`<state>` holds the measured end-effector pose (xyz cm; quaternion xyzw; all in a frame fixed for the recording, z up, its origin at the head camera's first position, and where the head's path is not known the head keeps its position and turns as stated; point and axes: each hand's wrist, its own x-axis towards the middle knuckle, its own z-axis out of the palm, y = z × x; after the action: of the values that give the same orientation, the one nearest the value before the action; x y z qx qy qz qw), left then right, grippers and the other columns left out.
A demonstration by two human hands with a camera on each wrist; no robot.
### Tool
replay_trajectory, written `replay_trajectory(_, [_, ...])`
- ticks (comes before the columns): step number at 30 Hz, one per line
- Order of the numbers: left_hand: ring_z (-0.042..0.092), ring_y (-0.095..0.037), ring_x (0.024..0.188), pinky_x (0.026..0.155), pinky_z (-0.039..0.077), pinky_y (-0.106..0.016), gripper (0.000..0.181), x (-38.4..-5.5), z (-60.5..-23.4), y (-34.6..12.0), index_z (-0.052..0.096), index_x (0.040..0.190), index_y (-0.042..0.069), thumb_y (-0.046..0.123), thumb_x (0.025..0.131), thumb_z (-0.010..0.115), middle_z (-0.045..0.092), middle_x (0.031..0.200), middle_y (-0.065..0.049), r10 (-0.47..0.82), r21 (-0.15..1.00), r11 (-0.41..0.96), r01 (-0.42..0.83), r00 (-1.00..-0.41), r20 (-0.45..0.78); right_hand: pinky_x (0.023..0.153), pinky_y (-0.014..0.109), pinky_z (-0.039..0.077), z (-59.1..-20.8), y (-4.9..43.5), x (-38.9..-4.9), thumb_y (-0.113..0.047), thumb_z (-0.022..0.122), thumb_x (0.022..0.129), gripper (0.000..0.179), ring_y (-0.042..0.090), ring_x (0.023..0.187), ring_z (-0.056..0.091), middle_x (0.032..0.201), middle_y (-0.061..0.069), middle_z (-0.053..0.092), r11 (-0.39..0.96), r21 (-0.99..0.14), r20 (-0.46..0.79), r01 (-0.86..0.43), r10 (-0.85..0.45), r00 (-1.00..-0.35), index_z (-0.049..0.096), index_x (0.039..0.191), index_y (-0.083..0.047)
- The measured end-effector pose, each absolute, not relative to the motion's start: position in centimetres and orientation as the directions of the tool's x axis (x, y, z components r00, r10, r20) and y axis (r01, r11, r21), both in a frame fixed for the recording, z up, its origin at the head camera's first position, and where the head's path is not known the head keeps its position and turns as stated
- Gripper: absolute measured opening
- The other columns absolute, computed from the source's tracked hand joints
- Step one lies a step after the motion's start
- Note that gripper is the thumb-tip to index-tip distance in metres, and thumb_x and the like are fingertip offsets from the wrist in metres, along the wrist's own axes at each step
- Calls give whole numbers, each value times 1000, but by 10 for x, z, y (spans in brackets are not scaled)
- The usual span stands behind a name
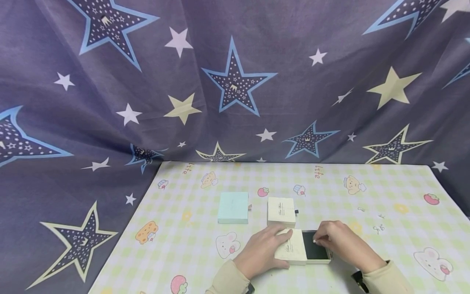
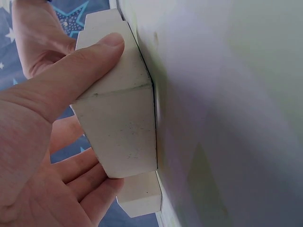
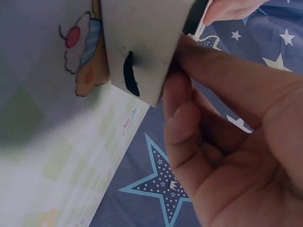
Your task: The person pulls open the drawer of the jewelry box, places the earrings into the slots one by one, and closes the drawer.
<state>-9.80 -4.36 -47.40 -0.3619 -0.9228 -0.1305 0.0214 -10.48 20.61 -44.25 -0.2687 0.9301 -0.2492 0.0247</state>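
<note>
A cream drawer box (image 1: 293,247) lies near the table's front, its drawer (image 1: 317,260) with a black lining pulled out to the right. My left hand (image 1: 261,249) grips the box's sleeve, thumb on the near side and fingers at the far side. In the left wrist view the thumb (image 2: 102,52) presses along the cream side wall. My right hand (image 1: 335,237) is over the drawer, its thumb and forefinger pinched together on a tiny pale piece (image 1: 314,241). In the right wrist view the drawer's front wall, with a black ribbon tab (image 3: 130,74), hides the fingertips.
Behind the open box stands a second cream box (image 1: 280,210) with a black tab. A mint-green box (image 1: 233,208) is to its left. Several small silvery pieces (image 1: 378,229) lie to the right on the checked tablecloth (image 1: 396,253). A star-patterned curtain (image 1: 293,102) hangs behind.
</note>
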Motion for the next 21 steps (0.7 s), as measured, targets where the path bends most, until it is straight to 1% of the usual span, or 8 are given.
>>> replay_trajectory(5, [55,-15,127,99,50,-28,83,-98,-474,-43,55,143,18,51,72,82,52,144,-1,660,236,704,670,-740,129,61,21,54,-446,204,-105,-3,80,76,14,3,71,63,78,-11,69,729,-486,80,-482,-513,-855,78,78,-16])
replay_trajectory(11, [54,-15,127,99,50,-28,84,-99,-475,-43,54,143,18,51,72,82,52,144,0,657,250,705,664,-744,123,60,22,51,-448,203,-106,-3,80,75,16,-1,69,57,75,-14,65,725,-459,82,-513,-541,-837,78,78,-18])
replay_trajectory(16, [54,-15,128,100,50,-28,84,-99,-476,-43,54,144,18,50,72,83,51,145,0,656,259,704,661,-745,120,62,23,52,-449,202,-104,-2,80,75,19,-1,70,57,76,-16,64,723,-449,87,-525,-549,-831,77,77,-21])
replay_trajectory(21, [54,-14,128,100,49,-28,84,-99,-476,-44,54,144,18,51,72,83,51,145,0,657,256,702,664,-743,126,63,23,53,-448,202,-104,4,79,74,25,2,72,59,78,-15,64,726,-452,75,-519,-548,-833,76,76,-21])
